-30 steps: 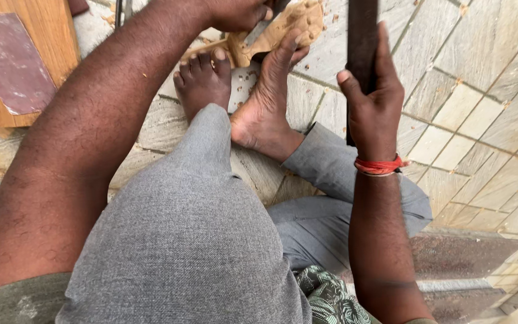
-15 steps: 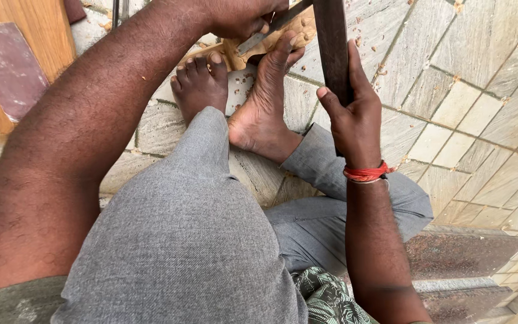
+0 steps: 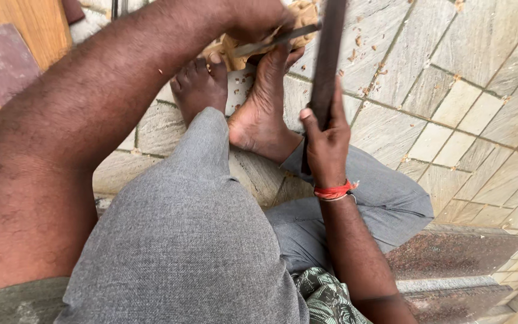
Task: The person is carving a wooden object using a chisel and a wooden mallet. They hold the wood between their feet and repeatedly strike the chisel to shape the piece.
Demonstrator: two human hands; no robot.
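Note:
I sit on a stone floor with my knees bent. My left hand (image 3: pixel 253 21) at the top of the view grips a metal chisel (image 3: pixel 274 42) laid against a carved light wooden piece (image 3: pixel 298 15). My two bare feet (image 3: pixel 259 102) press against that wooden piece. My right hand (image 3: pixel 325 141), with a red thread at the wrist, is closed around a long dark wooden stick (image 3: pixel 330 54) held upright just right of the chisel.
Grey stone tiles (image 3: pixel 451 90) with scattered wood chips cover the floor on the right. A wooden board and a reddish slab (image 3: pixel 1 60) lie at the upper left. A darker stone step (image 3: pixel 457 258) runs along the lower right.
My right hand has brought the dark stick leftward and down toward the chisel. The left hand and the feet stay on the wooden piece.

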